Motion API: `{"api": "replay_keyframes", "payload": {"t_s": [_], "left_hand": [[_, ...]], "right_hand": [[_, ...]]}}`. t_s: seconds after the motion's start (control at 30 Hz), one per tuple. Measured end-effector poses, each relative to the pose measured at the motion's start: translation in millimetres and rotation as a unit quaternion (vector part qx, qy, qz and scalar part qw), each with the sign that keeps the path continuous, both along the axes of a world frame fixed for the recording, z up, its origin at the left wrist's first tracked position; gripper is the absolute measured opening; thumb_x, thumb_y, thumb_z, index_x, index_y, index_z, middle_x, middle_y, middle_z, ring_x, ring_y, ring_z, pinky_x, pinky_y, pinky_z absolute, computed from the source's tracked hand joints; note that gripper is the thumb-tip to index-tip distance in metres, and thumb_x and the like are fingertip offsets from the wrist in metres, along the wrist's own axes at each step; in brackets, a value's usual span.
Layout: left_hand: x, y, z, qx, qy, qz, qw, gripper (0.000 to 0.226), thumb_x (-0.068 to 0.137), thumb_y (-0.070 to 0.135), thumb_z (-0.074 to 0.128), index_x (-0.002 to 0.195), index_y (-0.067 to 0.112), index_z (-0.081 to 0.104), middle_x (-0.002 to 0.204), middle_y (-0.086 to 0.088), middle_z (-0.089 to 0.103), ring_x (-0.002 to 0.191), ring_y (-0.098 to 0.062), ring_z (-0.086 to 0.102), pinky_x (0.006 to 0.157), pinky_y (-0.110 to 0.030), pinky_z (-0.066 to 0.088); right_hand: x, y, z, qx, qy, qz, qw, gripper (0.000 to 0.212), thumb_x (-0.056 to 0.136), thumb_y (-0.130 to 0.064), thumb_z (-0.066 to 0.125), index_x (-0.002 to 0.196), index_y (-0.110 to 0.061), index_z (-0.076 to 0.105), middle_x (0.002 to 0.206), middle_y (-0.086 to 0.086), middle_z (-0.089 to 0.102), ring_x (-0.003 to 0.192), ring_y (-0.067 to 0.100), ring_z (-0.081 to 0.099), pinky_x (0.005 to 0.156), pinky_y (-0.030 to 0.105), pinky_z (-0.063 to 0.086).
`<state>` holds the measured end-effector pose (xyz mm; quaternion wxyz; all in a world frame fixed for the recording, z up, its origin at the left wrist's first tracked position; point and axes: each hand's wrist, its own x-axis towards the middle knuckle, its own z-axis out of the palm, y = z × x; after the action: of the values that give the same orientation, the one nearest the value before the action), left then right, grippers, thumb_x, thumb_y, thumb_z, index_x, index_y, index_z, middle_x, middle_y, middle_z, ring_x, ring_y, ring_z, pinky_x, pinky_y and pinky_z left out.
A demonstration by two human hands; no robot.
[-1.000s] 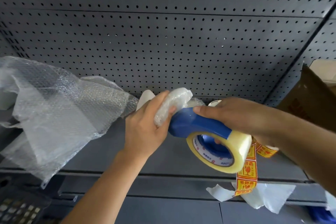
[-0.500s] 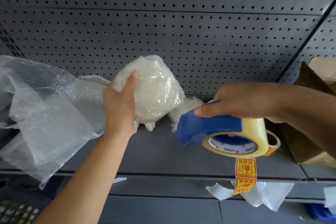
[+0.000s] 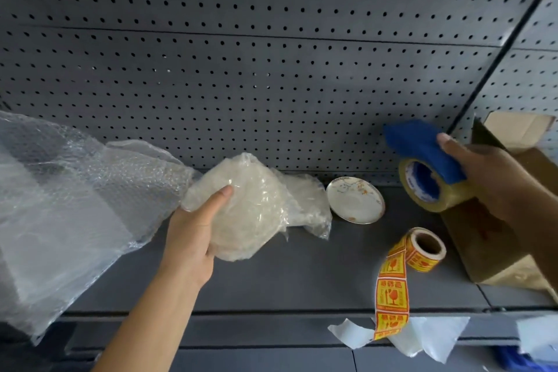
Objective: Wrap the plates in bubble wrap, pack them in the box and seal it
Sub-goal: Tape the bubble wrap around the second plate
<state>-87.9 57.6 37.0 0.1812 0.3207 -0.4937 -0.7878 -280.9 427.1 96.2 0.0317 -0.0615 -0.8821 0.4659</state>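
Now my left hand (image 3: 193,238) clasps the wrapped plate (image 3: 247,214) well left of the box (image 3: 483,238), ready for packing; my right hand (image 3: 489,178) grips the tape dispenser (image 3: 422,160) beside the box, out of the way

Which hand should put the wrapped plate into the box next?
Left, probably. The left hand already grips the wrapped plate. The right hand sits nearer the box but is occupied holding the tape dispenser.
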Motion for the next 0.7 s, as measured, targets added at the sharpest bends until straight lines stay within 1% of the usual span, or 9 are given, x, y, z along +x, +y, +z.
{"api": "replay_keyframes", "payload": {"t_s": [0.03,0.1,0.17,0.2,0.27,0.3,0.43,0.57,0.7], "left_hand": [[0,1,-1,-0.005,-0.006,0.005,1.0,0.034,0.081,0.027,0.083,0.114,0.024,0.074,0.105,0.007,0.079,0.099,-0.015,0.074,0.071,-0.032,0.057],[-2,3,-3,-0.014,-0.009,0.01,1.0,0.034,0.08,0.024,0.083,0.113,0.023,0.075,0.105,0.006,0.079,0.101,-0.017,0.074,0.075,-0.036,0.058],[-2,8,0,-0.012,-0.008,0.008,1.0,0.032,0.081,0.023,0.083,0.113,0.023,0.075,0.104,0.006,0.08,0.101,-0.018,0.074,0.075,-0.037,0.059],[-3,11,1,-0.012,-0.007,0.001,1.0,0.031,0.082,0.024,0.082,0.113,0.024,0.074,0.103,0.007,0.08,0.098,-0.016,0.075,0.071,-0.034,0.059],[-3,17,6,-0.012,-0.001,-0.02,1.0,0.029,0.084,0.027,0.079,0.113,0.027,0.074,0.101,0.009,0.08,0.09,-0.011,0.076,0.06,-0.027,0.057],[-2,20,8,-0.013,0.004,-0.034,0.999,0.03,0.084,0.029,0.078,0.114,0.028,0.074,0.102,0.009,0.08,0.09,-0.01,0.076,0.058,-0.026,0.057],[4,24,18,-0.006,0.04,-0.077,0.996,0.039,0.084,0.039,0.073,0.122,0.032,0.071,0.112,0.01,0.078,0.1,-0.01,0.075,0.064,-0.026,0.06],[7,31,27,0.01,0.064,-0.094,0.993,0.042,0.083,0.044,0.068,0.123,0.031,0.07,0.114,0.009,0.077,0.098,-0.007,0.075,0.063,-0.022,0.06],[9,34,31,0.007,0.062,-0.104,0.993,0.045,0.082,0.042,0.069,0.126,0.03,0.07,0.117,0.007,0.077,0.104,-0.01,0.074,0.074,-0.029,0.059]], "right_hand": [[4,-9,12,0.0,0.006,0.023,1.0,0.051,0.089,-0.06,0.062,0.104,-0.012,0.066,0.097,0.013,0.07,0.086,0.029,0.067,0.087,0.046,0.053],[7,-27,-5,0.068,-0.019,0.035,0.997,0.054,0.092,-0.055,0.06,0.105,-0.003,0.064,0.096,0.023,0.066,0.08,0.031,0.062,0.074,0.042,0.05],[-1,-24,-26,0.121,0.004,0.063,0.991,0.054,0.096,-0.045,0.06,0.113,0.006,0.059,0.104,0.033,0.061,0.09,0.041,0.06,0.076,0.044,0.047],[-6,-21,-30,0.139,0.001,0.066,0.988,0.053,0.096,-0.041,0.061,0.116,0.008,0.057,0.107,0.036,0.059,0.094,0.044,0.059,0.079,0.045,0.047],[-12,-19,-44,0.154,-0.002,0.083,0.985,0.05,0.096,-0.037,0.062,0.117,0.008,0.056,0.107,0.032,0.061,0.093,0.04,0.059,0.077,0.043,0.044],[-12,-20,-52,0.167,-0.012,0.088,0.982,0.048,0.096,-0.035,0.062,0.12,0.006,0.055,0.112,0.029,0.062,0.095,0.037,0.058,0.077,0.042,0.043],[-16,-12,-80,0.167,-0.027,0.082,0.982,0.046,0.098,-0.029,0.061,0.134,-0.002,0.052,0.134,0.023,0.057,0.12,0.039,0.055,0.085,0.034,0.037],[-28,-7,-101,0.194,-0.013,0.091,0.977,0.043,0.098,-0.024,0.062,0.131,0.001,0.054,0.128,0.025,0.06,0.114,0.04,0.058,0.083,0.034,0.04],[-43,-13,-118,0.227,0.008,0.099,0.969,0.036,0.096,-0.025,0.065,0.12,0.001,0.058,0.116,0.024,0.065,0.104,0.038,0.062,0.078,0.036,0.044]]}}
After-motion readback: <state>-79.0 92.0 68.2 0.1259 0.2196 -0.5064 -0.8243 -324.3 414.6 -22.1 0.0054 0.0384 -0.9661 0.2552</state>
